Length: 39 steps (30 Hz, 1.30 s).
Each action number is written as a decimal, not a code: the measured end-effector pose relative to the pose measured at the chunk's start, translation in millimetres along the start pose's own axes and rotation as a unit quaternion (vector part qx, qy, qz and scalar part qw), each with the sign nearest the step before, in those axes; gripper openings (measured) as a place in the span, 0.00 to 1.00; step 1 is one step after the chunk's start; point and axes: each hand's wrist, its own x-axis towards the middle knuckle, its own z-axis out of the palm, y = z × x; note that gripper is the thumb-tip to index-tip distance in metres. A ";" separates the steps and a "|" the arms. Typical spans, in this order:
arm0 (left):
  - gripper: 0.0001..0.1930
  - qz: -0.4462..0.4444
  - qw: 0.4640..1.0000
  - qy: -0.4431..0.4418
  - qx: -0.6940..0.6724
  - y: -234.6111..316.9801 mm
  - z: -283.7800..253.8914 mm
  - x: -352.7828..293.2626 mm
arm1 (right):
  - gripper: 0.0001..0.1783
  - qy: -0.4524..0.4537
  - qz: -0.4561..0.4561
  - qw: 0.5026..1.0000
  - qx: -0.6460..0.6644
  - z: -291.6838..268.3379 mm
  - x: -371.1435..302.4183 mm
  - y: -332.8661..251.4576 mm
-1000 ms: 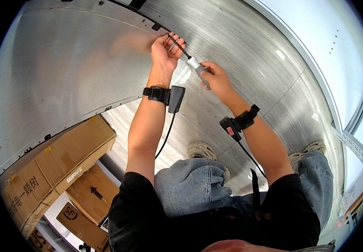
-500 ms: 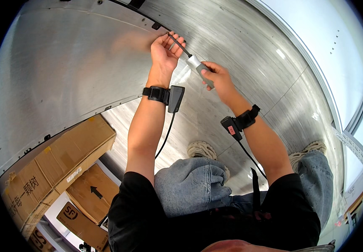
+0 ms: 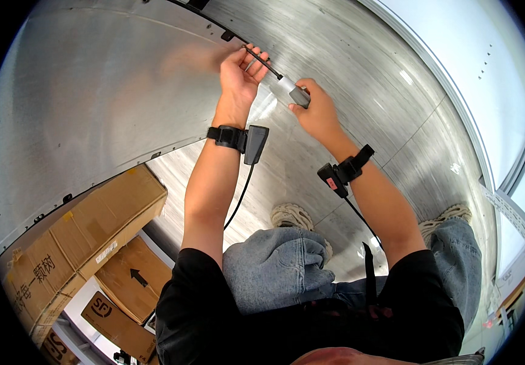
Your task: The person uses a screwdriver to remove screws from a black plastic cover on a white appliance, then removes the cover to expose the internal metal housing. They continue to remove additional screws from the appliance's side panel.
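Observation:
A screwdriver (image 3: 286, 86) with a thick grey and silver handle and a long dark shaft slants up to the left. My right hand (image 3: 319, 112) is wrapped round its handle. At the far end of the shaft, my left hand (image 3: 240, 79) has its palm turned up, with thumb and fingertips closed about the tip. That tip meets the edge of a large grey metal panel (image 3: 104, 85), beside a small dark bracket (image 3: 227, 36). Whether a screw sits at the tip is too small to tell.
Cardboard boxes (image 3: 101, 213) are stacked below the panel at the left. A white cabinet or door (image 3: 463, 61) curves along the right, beyond the wood-patterned floor (image 3: 390, 91). Both wrists carry strapped black devices, and a cable (image 3: 242, 198) hangs from the left one.
My right hand has turned about the screwdriver handle and shifted slightly up. The handle has moved a little up and right; my left hand stays nearly in place at the tip.

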 end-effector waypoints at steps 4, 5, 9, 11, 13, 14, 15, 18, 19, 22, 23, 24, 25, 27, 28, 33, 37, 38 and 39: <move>0.08 0.024 0.996 0.030 0.075 -5.6 -2.7 1.3 | 0.29 -0.013 0.011 0.999 -0.033 4.2 4.0 0.4; 0.08 0.030 0.994 0.046 0.090 -7.6 -2.6 1.2 | 0.29 -0.001 0.014 1.000 -0.023 7.6 4.7 4.9; 0.07 0.033 0.992 0.061 0.109 -8.4 -0.1 3.3 | 0.29 0.006 -0.011 1.000 -0.021 16.4 11.9 25.8; 0.07 0.043 0.991 0.056 0.117 -9.4 1.3 3.0 | 0.28 -0.057 0.045 0.996 0.046 10.0 18.7 30.1; 0.07 0.045 0.990 0.060 0.122 -8.5 -2.8 3.6 | 0.26 -0.168 0.186 0.949 0.189 -2.1 24.4 19.4; 0.06 0.045 0.989 0.060 0.126 -9.4 -2.6 3.8 | 0.25 -0.169 0.193 0.945 0.202 -4.1 23.8 17.9; 0.06 0.047 0.991 0.055 0.117 -10.1 -2.8 3.8 | 0.24 -0.171 0.200 0.941 0.215 -5.5 22.8 16.6; 0.06 0.055 0.992 0.044 0.101 -10.5 1.6 0.8 | 0.25 -0.124 0.111 0.979 0.119 -0.3 23.0 29.3; 0.06 0.060 0.992 0.044 0.103 -11.7 4.8 -0.6 | 0.25 -0.098 0.062 0.991 0.063 2.0 23.6 35.6; 0.06 0.074 0.985 0.070 0.140 -13.2 6.4 -4.1 | 0.28 -0.071 0.001 0.994 -0.085 5.9 18.0 28.8; 0.06 0.077 0.981 0.079 0.158 -13.8 7.2 -4.4 | 0.28 -0.047 -0.010 0.996 -0.076 8.0 16.8 30.3; 0.06 0.077 0.982 0.077 0.154 -14.4 8.0 -4.3 | 0.28 -0.024 -0.021 0.997 -0.066 11.5 15.7 33.7; 0.06 0.076 0.983 0.074 0.151 -14.8 9.0 -3.7 | 0.28 0.000 -0.031 0.998 -0.057 13.8 14.8 36.1; 0.06 0.074 0.984 0.073 0.146 -15.4 9.6 -3.5 | 0.27 -0.020 0.012 0.999 0.026 13.4 14.3 38.5; 0.06 0.072 0.984 0.072 0.146 -15.7 9.8 -3.6 | 0.27 -0.029 0.034 0.997 0.067 12.4 14.4 39.8; 0.07 0.083 0.989 0.057 0.112 -17.6 9.3 -3.4 | 0.27 -0.157 0.089 0.976 0.125 -2.9 21.9 32.9; 0.10 0.072 0.992 0.047 0.089 -14.5 11.5 -8.6 | 0.26 -0.138 0.035 0.990 -0.004 -9.6 13.5 15.2; 0.11 0.064 0.994 0.047 0.080 -13.1 14.5 -10.4 | 0.25 -0.107 0.012 0.994 -0.004 -7.0 13.1 19.8; 0.11 0.065 0.994 0.043 0.082 -13.2 16.1 -10.7 | 0.25 -0.077 -0.010 0.997 -0.004 -1.9 12.7 27.1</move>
